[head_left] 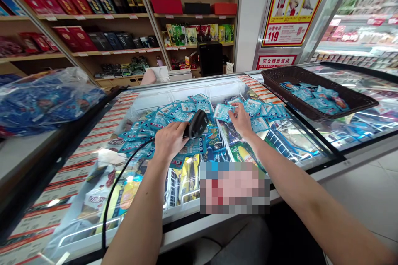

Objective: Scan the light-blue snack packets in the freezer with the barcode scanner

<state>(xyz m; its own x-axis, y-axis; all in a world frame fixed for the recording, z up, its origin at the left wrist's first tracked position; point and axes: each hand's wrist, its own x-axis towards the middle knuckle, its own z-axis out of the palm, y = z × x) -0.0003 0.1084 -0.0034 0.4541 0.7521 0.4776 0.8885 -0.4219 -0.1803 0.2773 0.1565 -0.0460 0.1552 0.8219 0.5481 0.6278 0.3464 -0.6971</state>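
My left hand (169, 140) is wrapped round the handle of a black barcode scanner (199, 124), whose head leans to the right. A black cord (116, 186) trails from it down across the glass. To the right, my right hand (241, 119) pinches the edge of a blue packet (222, 112) with printed labels. Many similar blue packets (164, 116) lie spread in an overlapping pile on the glass freezer top, behind and left of the scanner. More blue packets (270, 110) lie to the right of my right hand.
A dark brown woven basket (320, 72) with blue packets stands at the right on the freezer top. A clear bag of blue packets (52, 99) sits at the left. Frozen goods (189, 172) show through the glass. Shelves (105, 16) with boxes and bottles stand behind.
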